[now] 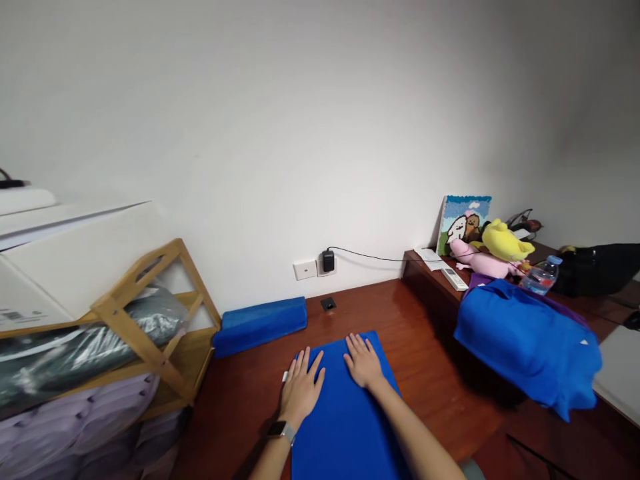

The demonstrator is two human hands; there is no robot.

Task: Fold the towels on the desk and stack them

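Cloth (pixel 345 427), long axis toward wall (pixel 265 133); left hand (pixel 303 388), right hand (pixel 364 365) flat atop, fingers (pixel 355 345) outstretched

Home: plush toys (pixel 505 241), remote (pixel 455 279), wooden rack (pixel 134 339)

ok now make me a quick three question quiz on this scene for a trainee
1. True or false: the right hand is holding the remote control.
2. What is on the wrist of the left hand? A) a beaded bracelet B) a watch C) a glove
3. Fill in: the black adapter is plugged into the ____.

Key:
1. False; it lies flat on the blue cloth.
2. B, a watch.
3. wall socket
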